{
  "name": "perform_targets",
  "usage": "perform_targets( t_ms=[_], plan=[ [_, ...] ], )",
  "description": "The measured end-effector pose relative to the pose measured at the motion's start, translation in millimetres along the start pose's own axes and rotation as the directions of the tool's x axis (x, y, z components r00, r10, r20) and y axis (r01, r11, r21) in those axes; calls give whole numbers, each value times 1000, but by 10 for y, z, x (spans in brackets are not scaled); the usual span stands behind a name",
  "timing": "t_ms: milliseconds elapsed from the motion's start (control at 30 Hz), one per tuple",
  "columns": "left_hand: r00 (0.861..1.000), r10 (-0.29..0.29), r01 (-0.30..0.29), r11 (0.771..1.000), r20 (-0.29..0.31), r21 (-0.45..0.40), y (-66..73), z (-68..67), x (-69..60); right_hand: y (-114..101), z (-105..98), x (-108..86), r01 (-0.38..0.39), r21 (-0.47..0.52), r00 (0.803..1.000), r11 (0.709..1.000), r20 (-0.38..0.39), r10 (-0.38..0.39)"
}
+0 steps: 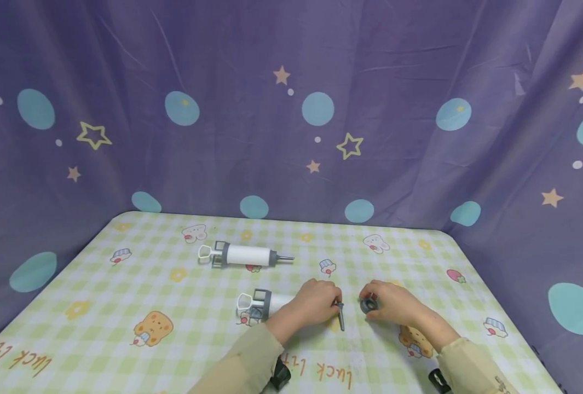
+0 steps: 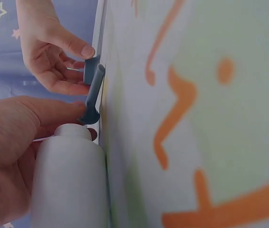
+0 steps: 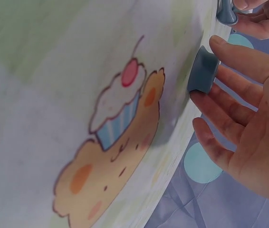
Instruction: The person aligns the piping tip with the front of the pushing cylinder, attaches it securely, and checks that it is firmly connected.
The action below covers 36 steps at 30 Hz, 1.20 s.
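Observation:
My left hand (image 1: 316,302) pinches a slim grey nozzle (image 1: 341,317) by its flared end, between thumb and fingers. Under that hand lies a syringe-like tool with a white barrel (image 2: 70,185) and a white loop handle (image 1: 244,301); the left wrist view shows a bare white neck at its front. To the right, my right hand (image 1: 394,303) holds a short grey ring (image 3: 204,71) by its rim, thumb on one side and fingertips on the other. Ring and nozzle are apart, a small gap between the hands. The left hand and forearm cover part of the barrel.
Farther back lies a similar syringe-like tool (image 1: 248,255), whole, its grey nozzle pointing right. A checked, cartoon-printed cloth (image 1: 197,339) covers the table. Behind the table hangs a purple curtain (image 1: 252,137) with stars and dots.

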State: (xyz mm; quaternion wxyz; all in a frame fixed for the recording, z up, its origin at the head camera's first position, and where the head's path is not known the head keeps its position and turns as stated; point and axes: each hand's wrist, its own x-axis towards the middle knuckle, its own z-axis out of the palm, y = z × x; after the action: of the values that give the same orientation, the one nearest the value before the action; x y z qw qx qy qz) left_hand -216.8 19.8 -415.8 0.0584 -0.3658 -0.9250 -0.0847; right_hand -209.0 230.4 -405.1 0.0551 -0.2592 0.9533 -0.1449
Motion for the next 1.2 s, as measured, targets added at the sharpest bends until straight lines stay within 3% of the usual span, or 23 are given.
perform_targets(
  t_ms=[200, 733, 1033, 1200],
  plan=[
    [999, -41, 41, 999, 20, -5, -1, 7, 26, 1, 5, 3, 7, -5, 1000, 1000, 1, -7],
    [999, -40, 41, 998, 21, -46, -27, -35, 20, 21, -27, -10, 26, 31, 1000, 999, 12, -26],
    [999, -40, 40, 997, -9, -73, -79, -128, 14, 17, -21, 22, 8, 49, 1000, 999, -9, -7],
    [998, -55, 52, 995, -33, -87, -123, -187, -15, -19, -20, 59, 48, 61, 999, 997, -20, -47]
  ],
)
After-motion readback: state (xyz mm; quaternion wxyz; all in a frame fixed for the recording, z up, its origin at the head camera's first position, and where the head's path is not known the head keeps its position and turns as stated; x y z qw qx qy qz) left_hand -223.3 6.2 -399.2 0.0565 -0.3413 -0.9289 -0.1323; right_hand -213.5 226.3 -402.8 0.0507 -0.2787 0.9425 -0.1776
